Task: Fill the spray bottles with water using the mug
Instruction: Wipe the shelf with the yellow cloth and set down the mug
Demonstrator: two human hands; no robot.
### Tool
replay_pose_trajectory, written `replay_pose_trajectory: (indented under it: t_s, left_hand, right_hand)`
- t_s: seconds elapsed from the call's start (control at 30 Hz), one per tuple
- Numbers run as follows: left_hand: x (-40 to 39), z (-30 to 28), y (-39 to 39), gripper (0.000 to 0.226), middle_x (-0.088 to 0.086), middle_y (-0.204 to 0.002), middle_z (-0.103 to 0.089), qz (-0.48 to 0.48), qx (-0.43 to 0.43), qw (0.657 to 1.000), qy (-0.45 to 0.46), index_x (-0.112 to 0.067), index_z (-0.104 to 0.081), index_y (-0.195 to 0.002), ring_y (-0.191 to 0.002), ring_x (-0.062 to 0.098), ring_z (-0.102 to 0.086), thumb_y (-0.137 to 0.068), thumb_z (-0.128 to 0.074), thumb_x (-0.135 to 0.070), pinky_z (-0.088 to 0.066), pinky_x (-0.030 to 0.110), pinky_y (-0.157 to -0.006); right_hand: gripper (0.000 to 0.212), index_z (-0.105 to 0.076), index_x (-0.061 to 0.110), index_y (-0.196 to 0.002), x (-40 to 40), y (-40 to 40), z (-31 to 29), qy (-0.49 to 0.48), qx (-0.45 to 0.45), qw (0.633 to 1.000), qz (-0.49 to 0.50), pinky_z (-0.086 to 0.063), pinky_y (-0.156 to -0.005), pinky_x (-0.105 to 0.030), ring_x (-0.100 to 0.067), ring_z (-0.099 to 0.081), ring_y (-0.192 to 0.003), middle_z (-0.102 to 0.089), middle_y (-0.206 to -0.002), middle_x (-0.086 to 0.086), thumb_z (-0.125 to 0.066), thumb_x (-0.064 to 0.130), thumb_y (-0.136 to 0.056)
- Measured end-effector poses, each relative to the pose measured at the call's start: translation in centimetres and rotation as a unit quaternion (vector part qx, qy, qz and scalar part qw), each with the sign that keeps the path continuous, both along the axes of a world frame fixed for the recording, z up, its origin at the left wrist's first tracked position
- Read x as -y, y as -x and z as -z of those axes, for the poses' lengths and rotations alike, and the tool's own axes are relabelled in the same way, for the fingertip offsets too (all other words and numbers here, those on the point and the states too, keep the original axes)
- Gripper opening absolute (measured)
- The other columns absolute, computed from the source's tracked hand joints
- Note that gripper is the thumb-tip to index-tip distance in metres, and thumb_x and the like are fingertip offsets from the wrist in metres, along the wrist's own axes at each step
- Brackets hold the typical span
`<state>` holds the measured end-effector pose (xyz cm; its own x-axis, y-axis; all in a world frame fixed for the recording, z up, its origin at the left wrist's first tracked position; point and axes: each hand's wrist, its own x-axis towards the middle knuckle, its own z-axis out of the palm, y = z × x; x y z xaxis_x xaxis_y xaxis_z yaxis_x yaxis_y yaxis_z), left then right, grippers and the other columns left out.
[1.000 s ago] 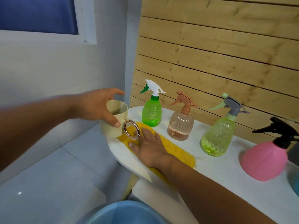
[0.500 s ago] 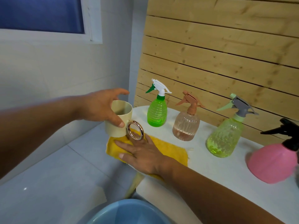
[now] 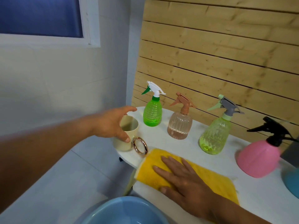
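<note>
A cream mug [image 3: 120,145] with a gold ring handle [image 3: 140,146] stands at the left end of the white table [image 3: 161,138]. My left hand [image 3: 110,123] holds it, thumb on its near side and fingers curved over the far rim. Behind it stand in a row a green spray bottle [image 3: 152,113], a peach one [image 3: 179,125], a yellow-green one [image 3: 213,136] and a pink one [image 3: 257,160] with a black trigger. All have their spray heads on. My right hand [image 3: 181,175] presses flat on a yellow cloth [image 3: 215,180].
A blue basin [image 3: 126,212] sits low in front of the table. A wooden slat panel [image 3: 210,54] backs the bottles. At the right edge are a grey object [image 3: 291,154] and a blue rounded object [image 3: 292,183]. A tiled floor lies to the left.
The mug, held off the table's left end before, now rests on the tabletop. My right hand has slid the yellow cloth to the right, away from the mug.
</note>
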<state>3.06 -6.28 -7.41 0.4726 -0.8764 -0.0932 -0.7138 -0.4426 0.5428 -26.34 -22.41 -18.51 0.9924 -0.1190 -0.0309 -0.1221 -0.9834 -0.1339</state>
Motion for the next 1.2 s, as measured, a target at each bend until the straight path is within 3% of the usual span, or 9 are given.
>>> replay_pose_trajectory:
  t_s: [0.17, 0.3, 0.53, 0.73, 0.97, 1.1, 1.2]
  left_hand:
    - [0.1, 0.9, 0.8, 0.117, -0.005, -0.151, -0.048, -0.018, 0.022, 1.0, -0.001, -0.045, -0.026, -0.16, -0.131, 0.021, -0.052, -0.069, -0.098, -0.032, -0.046, 0.04, -0.111]
    - [0.3, 1.3, 1.0, 0.116, -0.003, -0.156, -0.045, -0.02, 0.028, 0.999, -0.007, -0.042, -0.024, -0.161, -0.135, 0.022, -0.049, -0.071, -0.097, -0.031, -0.045, 0.038, -0.11]
    - [0.3, 1.6, 1.0, 0.116, -0.003, -0.158, -0.045, -0.022, 0.027, 0.999, -0.01, -0.04, -0.023, -0.162, -0.137, 0.023, -0.048, -0.073, -0.096, -0.032, -0.044, 0.036, -0.109]
    - [0.2, 1.8, 0.9, 0.116, -0.003, -0.159, -0.044, -0.029, 0.019, 0.999, -0.007, -0.04, -0.023, -0.162, -0.138, 0.023, -0.047, -0.072, -0.096, -0.035, -0.044, 0.041, -0.113]
    - [0.1, 2.5, 0.8, 0.117, -0.003, -0.161, -0.043, -0.034, 0.033, 0.999, 0.006, -0.04, -0.021, -0.162, -0.141, 0.022, -0.045, -0.071, -0.095, -0.043, -0.043, 0.042, -0.114]
    - [0.0, 2.6, 1.1, 0.128, -0.008, -0.167, -0.027, -0.006, 0.09, 0.996, 0.023, -0.041, -0.012, -0.164, -0.151, 0.019, -0.03, -0.065, -0.089, -0.065, -0.034, 0.043, -0.122]
    - [0.6, 2.3, 3.0, 0.099, -0.006, -0.171, -0.023, 0.03, 0.18, 0.978, 0.102, -0.032, -0.019, -0.165, -0.157, 0.016, -0.021, -0.088, -0.075, -0.058, -0.025, 0.042, -0.128]
  right_hand:
    - [0.058, 0.0, 0.064, -0.151, 0.8, 3.3, 0.5, -0.006, 0.03, 0.999, 0.024, 0.006, -0.123, -0.038, -0.002, 0.012, -0.154, 0.011, -0.166, 0.024, -0.019, 0.076, -0.098]
    - [0.06, 0.01, 0.067, -0.147, 0.7, 3.3, 0.3, 0.009, 0.008, 1.0, 0.024, 0.011, -0.123, -0.035, 0.001, 0.021, -0.15, 0.02, -0.163, 0.027, -0.007, 0.082, -0.092]
    - [0.058, -0.008, 0.06, -0.153, 0.9, 3.4, 1.1, 0.009, 0.051, 0.998, 0.027, 0.0, -0.121, -0.038, -0.007, 0.001, -0.155, 0.002, -0.167, 0.021, -0.026, 0.073, -0.1]
    - [0.058, 0.012, 0.068, -0.146, 0.6, 3.4, 0.3, 0.013, 0.003, 0.999, 0.031, 0.011, -0.123, -0.037, 0.002, 0.024, -0.149, 0.022, -0.162, 0.027, -0.009, 0.08, -0.094]
    - [0.057, 0.008, 0.067, -0.148, 0.5, 3.3, 0.1, 0.011, -0.01, 0.999, 0.038, 0.01, -0.124, -0.039, 0.003, 0.025, -0.149, 0.021, -0.163, 0.026, -0.016, 0.075, -0.097]
    - [0.056, 0.009, 0.066, -0.148, 0.4, 3.3, -0.2, 0.012, -0.02, 0.999, 0.037, 0.01, -0.125, -0.039, 0.003, 0.027, -0.148, 0.022, -0.162, 0.026, -0.019, 0.072, -0.1]
    - [0.056, 0.009, 0.065, -0.148, 0.4, 3.2, -0.1, 0.011, -0.024, 0.999, 0.037, 0.01, -0.124, -0.04, 0.003, 0.027, -0.148, 0.022, -0.163, 0.025, -0.02, 0.071, -0.101]
